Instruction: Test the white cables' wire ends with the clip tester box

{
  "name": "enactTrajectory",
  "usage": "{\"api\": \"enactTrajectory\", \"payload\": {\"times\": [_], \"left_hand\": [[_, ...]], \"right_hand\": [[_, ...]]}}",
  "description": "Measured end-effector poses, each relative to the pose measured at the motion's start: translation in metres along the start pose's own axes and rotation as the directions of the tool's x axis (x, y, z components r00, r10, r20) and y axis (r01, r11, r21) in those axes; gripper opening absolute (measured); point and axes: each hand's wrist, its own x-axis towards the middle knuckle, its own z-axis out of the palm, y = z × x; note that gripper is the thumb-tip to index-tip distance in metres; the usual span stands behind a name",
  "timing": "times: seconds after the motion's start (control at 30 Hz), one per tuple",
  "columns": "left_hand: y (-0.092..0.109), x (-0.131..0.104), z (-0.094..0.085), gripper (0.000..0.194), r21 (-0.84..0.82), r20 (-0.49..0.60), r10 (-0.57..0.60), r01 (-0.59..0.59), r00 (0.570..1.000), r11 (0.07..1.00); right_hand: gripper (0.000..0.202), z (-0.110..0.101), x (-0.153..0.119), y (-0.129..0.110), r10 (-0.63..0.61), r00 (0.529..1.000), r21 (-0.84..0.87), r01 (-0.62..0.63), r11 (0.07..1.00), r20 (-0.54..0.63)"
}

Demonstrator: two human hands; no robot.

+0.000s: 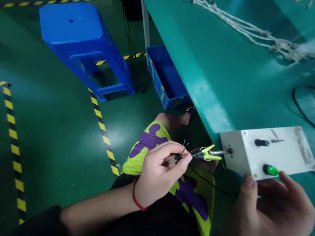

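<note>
Thin wires (193,150) jut from the left hand (161,171), seemingly pinched.

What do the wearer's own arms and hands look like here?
The left hand is ungloved, with a thin red cord-like band around its wrist; a dark sleeve ends around the elbow. The right hand is ungloved too, slightly blurred, with no band visible.

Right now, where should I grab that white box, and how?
Probably across the two long sides of the white box, coming from above, near the end away from the metal rod. It's a long block, and its black knob, switch and green button sit nearer the rod.
</note>
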Motion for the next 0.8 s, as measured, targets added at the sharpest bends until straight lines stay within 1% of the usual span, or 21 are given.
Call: {"api": "enactTrajectory", "payload": {"times": [0.03,0.07,0.1,0.2,0.23,0.33,0.4,0.53,0.63,0.73,0.77,0.8], "left_hand": [[0.0,0.0,0.0,0.002,0.007,0.003,-0.001,0.001,1.0,1.0],[0.001,0.0,0.0,0.002,0.014,0.002,0.0,0.0,1.0,1.0],[0.001,0.0,0.0,0.003,0.019,-0.001,0.002,-0.002,1.0,1.0],[0.0,-0.001,0.0,0.003,0.032,-0.016,0.005,-0.004,1.0,0.999],[0.0,-0.001,0.0,0.003,0.038,-0.019,0.004,-0.004,1.0,0.999],[-0.002,-0.001,-0.001,0.003,0.045,-0.02,0.005,-0.004,1.0,0.999],[-0.002,-0.002,-0.002,0.003,0.042,-0.029,0.005,-0.004,1.0,0.999],[-0.002,-0.002,-0.004,0.002,0.042,-0.071,0.022,-0.019,0.997,0.999],[0.001,-0.004,-0.006,0.005,0.047,-0.071,0.014,-0.01,0.997,0.999],[0.005,-0.006,-0.007,0.006,0.05,-0.053,0.004,-0.002,0.999,0.999],[0.007,-0.007,-0.007,0.005,0.048,-0.051,0.01,-0.007,0.999,0.999],[0.008,-0.008,-0.007,0.003,0.044,-0.052,0.017,-0.014,0.999,0.999]], "right_hand": [[0.07,0.004,0.003,0.003,-0.065,0.998,-0.001,0.065,0.998,-0.021],[0.067,0.008,0.004,0.006,-0.101,0.994,0.003,0.101,0.995,-0.032],[0.067,0.01,0.004,0.008,-0.101,0.994,0.008,0.101,0.995,-0.031],[0.081,0.009,0.0,0.01,-0.086,0.996,0.061,0.084,0.995,0.019],[0.079,0.009,-0.002,0.009,-0.096,0.995,0.062,0.094,0.994,0.022],[0.056,0.009,-0.004,0.007,-0.126,0.992,-0.001,0.126,0.992,-0.02],[0.049,0.011,-0.004,0.005,-0.114,0.993,-0.029,0.113,0.993,-0.027],[0.052,0.015,-0.003,0.005,-0.098,0.995,-0.02,0.098,0.995,-0.034],[0.052,0.017,-0.002,0.002,-0.081,0.996,-0.003,0.081,0.997,-0.043],[0.053,0.011,-0.008,-0.01,-0.075,0.997,0.074,0.077,0.994,-0.036],[0.052,0.008,-0.013,-0.016,-0.057,0.998,0.089,0.059,0.994,-0.024],[0.05,0.004,-0.018,-0.023,-0.013,1.0,0.099,0.011,0.995,0.024]]}}
